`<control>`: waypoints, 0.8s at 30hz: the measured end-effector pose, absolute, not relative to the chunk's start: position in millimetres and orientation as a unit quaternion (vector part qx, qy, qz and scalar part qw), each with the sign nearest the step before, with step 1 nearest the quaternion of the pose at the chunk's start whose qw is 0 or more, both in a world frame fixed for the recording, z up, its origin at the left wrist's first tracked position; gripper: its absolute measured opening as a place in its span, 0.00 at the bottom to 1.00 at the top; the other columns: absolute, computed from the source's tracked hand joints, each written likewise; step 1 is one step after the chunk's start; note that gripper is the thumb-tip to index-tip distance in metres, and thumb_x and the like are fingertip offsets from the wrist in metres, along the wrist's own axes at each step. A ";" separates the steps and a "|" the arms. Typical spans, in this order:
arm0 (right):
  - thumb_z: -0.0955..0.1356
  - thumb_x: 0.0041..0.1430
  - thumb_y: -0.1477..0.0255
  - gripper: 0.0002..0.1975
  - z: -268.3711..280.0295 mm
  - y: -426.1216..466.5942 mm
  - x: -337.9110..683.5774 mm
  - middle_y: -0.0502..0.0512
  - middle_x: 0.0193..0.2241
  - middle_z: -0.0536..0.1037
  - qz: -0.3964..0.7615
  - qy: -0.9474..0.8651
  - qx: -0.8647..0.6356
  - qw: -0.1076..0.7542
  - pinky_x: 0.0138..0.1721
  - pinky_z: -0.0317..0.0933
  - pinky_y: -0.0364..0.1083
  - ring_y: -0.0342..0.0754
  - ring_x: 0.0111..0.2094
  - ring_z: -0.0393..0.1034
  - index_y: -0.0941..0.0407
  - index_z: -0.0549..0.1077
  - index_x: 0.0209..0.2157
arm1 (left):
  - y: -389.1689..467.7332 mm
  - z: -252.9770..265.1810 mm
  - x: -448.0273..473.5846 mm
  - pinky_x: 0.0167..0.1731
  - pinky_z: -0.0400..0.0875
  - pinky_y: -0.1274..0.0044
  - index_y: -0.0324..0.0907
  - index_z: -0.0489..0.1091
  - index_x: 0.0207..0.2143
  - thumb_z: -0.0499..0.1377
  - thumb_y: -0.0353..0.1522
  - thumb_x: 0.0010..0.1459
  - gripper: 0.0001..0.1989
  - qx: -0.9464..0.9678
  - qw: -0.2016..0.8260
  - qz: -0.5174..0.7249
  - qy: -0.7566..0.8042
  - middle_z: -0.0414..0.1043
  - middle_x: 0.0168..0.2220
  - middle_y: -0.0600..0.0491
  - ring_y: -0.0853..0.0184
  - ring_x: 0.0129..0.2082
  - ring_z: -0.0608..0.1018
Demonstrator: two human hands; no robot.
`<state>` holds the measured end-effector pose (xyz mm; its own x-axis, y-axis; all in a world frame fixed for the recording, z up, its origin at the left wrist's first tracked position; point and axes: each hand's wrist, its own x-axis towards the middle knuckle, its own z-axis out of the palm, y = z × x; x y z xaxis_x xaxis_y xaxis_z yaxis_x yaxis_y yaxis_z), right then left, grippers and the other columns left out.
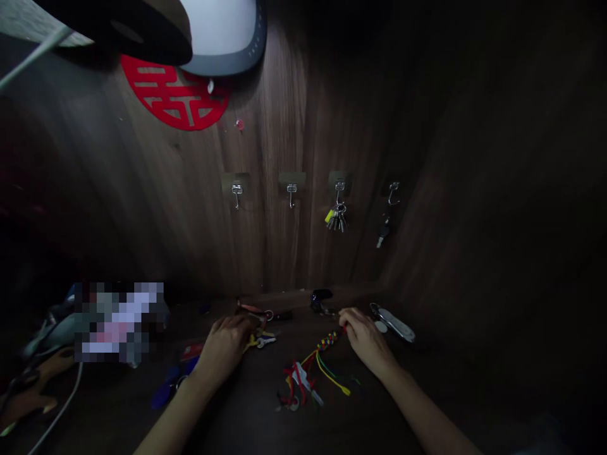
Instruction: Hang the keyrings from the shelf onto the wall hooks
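Thumb and forefinger of the right hand (366, 340) pinch the red end of a braided cord (327, 342) at lower centre of the frame, its yellow and green strands (346, 390) trailing below. Left of it, the left hand (226, 344) curls beside some keys (264, 340); whether it grips them I cannot tell. A black fob (321, 296) lies between the hands, near the wooden wall (265, 253), and a silver oblong piece (397, 325) just right of the right hand. At mid-frame, a key ring (338, 220) hangs from the third of four hooks (291, 189), its yellow tag (329, 216) too small to show any writing. In the upper left, a red disc (177, 119) bears a cut-out Chinese character, its top covered by a cap (220, 31) whose dark rim carries small letters, too blurred to read.
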<state>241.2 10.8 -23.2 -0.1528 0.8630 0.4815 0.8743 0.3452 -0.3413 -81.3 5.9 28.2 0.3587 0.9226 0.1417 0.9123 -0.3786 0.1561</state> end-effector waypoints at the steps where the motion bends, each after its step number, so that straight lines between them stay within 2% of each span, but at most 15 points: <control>1: 0.56 0.49 0.85 0.14 -24.5 11.5 241.6 0.54 0.36 0.74 -0.011 -0.756 -0.575 0.313 0.41 0.61 0.49 0.50 0.41 0.69 0.53 0.65 0.27 | 4.7 27.3 -87.2 0.47 0.62 0.71 0.47 0.72 0.40 0.51 0.27 0.59 0.12 0.821 0.020 0.100 0.562 0.74 0.44 0.51 0.63 0.46 0.73; 7: 0.56 0.48 0.85 0.13 -28.5 14.6 241.7 0.54 0.34 0.73 -0.022 -0.749 -0.579 0.320 0.41 0.60 0.49 0.51 0.40 0.67 0.53 0.63 0.24 | 0.3 25.1 -120.7 0.45 0.64 0.73 0.45 0.71 0.34 0.50 0.29 0.60 0.10 0.807 -0.011 0.119 0.579 0.75 0.39 0.52 0.64 0.42 0.75; 12: 0.56 0.50 0.85 0.13 -28.2 14.5 240.8 0.55 0.34 0.73 -0.024 -0.753 -0.577 0.314 0.42 0.59 0.49 0.51 0.40 0.66 0.54 0.62 0.24 | -1.8 16.8 -138.5 0.40 0.67 0.71 0.44 0.70 0.35 0.47 0.31 0.60 0.12 0.755 -0.035 0.169 0.632 0.75 0.38 0.51 0.61 0.40 0.76; 16: 0.57 0.49 0.85 0.13 -27.7 13.8 240.2 0.54 0.34 0.73 -0.021 -0.757 -0.568 0.322 0.41 0.60 0.48 0.50 0.40 0.66 0.53 0.63 0.24 | 0.1 9.3 -145.3 0.40 0.68 0.70 0.44 0.69 0.34 0.47 0.33 0.60 0.11 0.744 -0.051 0.230 0.625 0.76 0.36 0.51 0.60 0.38 0.76; 22: 0.57 0.51 0.85 0.13 -29.8 14.6 240.4 0.54 0.35 0.73 -0.023 -0.758 -0.564 0.326 0.43 0.60 0.50 0.50 0.40 0.66 0.53 0.63 0.25 | 2.9 6.7 -146.3 0.41 0.69 0.68 0.43 0.66 0.44 0.46 0.34 0.60 0.14 0.731 -0.058 0.323 0.598 0.75 0.39 0.49 0.59 0.40 0.76; 24: 0.57 0.51 0.84 0.13 -31.1 15.2 240.8 0.54 0.35 0.72 -0.027 -0.759 -0.562 0.327 0.44 0.60 0.50 0.51 0.41 0.66 0.53 0.64 0.26 | 2.4 7.3 -147.1 0.42 0.69 0.67 0.43 0.66 0.45 0.46 0.33 0.60 0.14 0.735 -0.053 0.342 0.583 0.75 0.40 0.50 0.60 0.40 0.76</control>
<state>240.8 15.2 -31.1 -0.1541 0.8356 0.5272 0.8710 0.3668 -0.3269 -147.1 2.4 7.3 0.0861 0.8211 0.5642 0.8934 -0.3143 0.3211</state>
